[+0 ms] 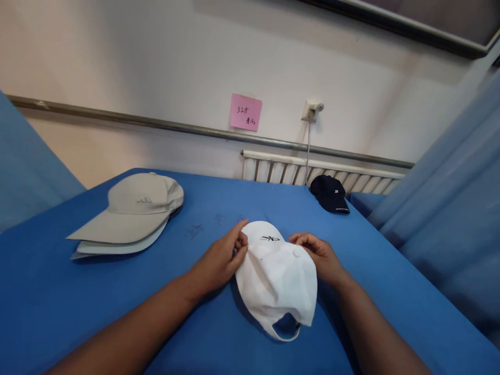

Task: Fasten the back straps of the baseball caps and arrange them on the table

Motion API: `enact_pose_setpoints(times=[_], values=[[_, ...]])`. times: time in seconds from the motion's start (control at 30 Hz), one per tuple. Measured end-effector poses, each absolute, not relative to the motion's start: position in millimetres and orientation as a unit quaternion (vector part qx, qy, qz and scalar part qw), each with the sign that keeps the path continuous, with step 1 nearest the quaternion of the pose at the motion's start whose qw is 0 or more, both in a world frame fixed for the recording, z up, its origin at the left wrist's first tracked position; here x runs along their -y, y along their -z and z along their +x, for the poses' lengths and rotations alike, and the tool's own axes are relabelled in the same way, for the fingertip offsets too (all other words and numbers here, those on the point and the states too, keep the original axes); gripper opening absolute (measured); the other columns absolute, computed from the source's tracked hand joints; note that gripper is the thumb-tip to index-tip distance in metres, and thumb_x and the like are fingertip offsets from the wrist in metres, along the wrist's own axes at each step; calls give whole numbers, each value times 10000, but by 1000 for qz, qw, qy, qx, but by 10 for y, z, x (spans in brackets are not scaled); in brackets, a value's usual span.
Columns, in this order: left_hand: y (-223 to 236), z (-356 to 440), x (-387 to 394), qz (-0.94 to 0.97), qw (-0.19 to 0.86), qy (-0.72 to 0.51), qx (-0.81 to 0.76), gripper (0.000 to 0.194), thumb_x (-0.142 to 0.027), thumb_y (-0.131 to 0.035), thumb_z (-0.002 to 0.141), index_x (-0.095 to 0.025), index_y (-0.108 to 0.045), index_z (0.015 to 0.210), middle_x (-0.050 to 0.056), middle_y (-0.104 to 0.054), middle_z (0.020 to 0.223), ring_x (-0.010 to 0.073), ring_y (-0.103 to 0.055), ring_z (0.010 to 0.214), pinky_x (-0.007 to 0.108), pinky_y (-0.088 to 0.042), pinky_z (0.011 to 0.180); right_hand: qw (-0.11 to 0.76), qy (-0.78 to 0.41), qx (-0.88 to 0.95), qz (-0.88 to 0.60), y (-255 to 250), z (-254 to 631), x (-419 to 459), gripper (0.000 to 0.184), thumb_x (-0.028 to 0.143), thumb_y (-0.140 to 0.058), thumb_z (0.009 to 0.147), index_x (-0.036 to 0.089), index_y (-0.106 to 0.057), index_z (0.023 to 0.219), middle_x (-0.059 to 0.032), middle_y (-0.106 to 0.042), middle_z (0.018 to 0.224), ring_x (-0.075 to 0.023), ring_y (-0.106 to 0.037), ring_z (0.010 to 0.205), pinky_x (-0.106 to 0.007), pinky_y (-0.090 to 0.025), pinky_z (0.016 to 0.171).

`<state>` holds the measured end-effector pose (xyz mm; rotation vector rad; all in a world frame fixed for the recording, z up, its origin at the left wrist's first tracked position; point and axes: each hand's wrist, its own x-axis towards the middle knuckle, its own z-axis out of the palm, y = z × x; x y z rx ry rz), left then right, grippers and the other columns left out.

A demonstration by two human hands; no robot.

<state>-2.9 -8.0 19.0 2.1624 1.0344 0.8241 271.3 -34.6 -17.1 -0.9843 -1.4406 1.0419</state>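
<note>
A white baseball cap (279,276) with a small black logo sits in front of me on the blue table, its brim pointing away and its strap opening towards me. My left hand (224,255) pinches the cap's left side between thumb and fingers. On the opposite side, my right hand (318,255) has its fingers curled at the cap's edge; its fingertips are partly hidden behind the cloth. A slack crease runs down the crown's left side. To the left lies a stack of caps, a beige cap (135,195) uppermost, with pale brims showing beneath it.
A dark navy cap (330,192) rests at the table's far right corner. Behind the blue table (187,323) are a metal rail (167,125), a white radiator (273,169) and a plugged-in socket (311,110). A pink note (245,112) is on the wall. Blue curtains (449,208) hang at both sides.
</note>
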Motion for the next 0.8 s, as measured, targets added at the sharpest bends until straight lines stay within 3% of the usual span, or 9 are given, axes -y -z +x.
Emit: enact_pose_setpoints(times=[0.13,0.27,0.47,0.67,0.8], values=[[-132,18,73,684,441,-429,-393,418,-297,-495,889,-183,-387,1277,21,-540,923,130,-557,750,267,-483,678,549,-448,579,-403,149,2698,344,134,350,-688,804,221,-652,795,-56,-651,1026,-202,-603,916,-339,-467,827],[-37,96,152,664,477,-419,-396,329,-298,-523,876,-189,-438,1175,24,-543,932,136,-571,791,292,-499,741,567,-424,568,-420,167,2675,331,140,331,-729,751,221,-645,770,-52,-655,994,-223,-596,960,-348,-470,847],[-81,55,189,747,399,-348,-402,220,-275,-488,888,-188,-539,1084,26,-595,878,158,-572,789,309,-497,761,542,-418,595,-422,230,2663,317,113,323,-700,779,226,-643,788,-55,-655,1026,-213,-609,925,-361,-469,853],[-223,-23,229,852,277,-300,-328,348,-173,-529,806,-219,-585,1146,65,-647,1124,217,-583,1011,368,-467,916,526,-403,616,-426,257,2674,304,155,378,-644,829,224,-637,815,-57,-666,1020,-208,-612,947,-355,-459,867],[-276,11,267,884,230,-274,-301,290,-185,-521,849,-216,-604,1125,61,-675,1078,211,-596,999,356,-471,906,521,-400,625,-421,270,2673,299,121,348,-629,842,227,-632,830,-52,-659,1032,-205,-611,950,-353,-454,865]])
